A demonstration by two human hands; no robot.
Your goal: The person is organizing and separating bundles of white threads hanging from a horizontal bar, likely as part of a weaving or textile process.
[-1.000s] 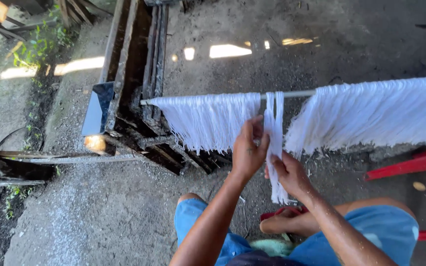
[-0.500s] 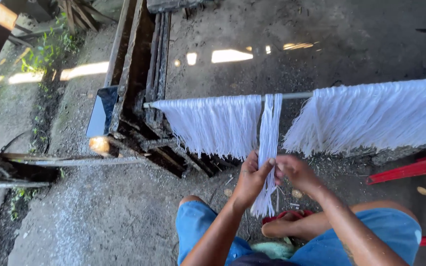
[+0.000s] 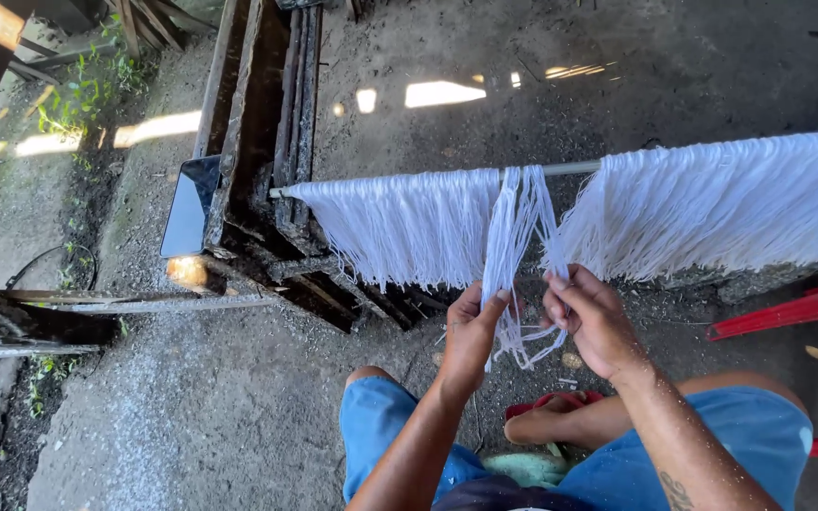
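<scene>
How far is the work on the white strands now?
Two wide curtains of white strands hang spread on the rod. In hand: left hand and right hand hold the narrow middle bundle. Its lower ends look tangled, not spread.

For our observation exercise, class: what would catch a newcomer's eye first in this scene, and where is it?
First, the white strands draped in a long curtain over a horizontal rod across the middle. Next, the left hand and right hand at centre, pinching one separated bunch that hangs from the rod. To the left, a dark wooden frame lies on the gritty concrete floor.
</scene>
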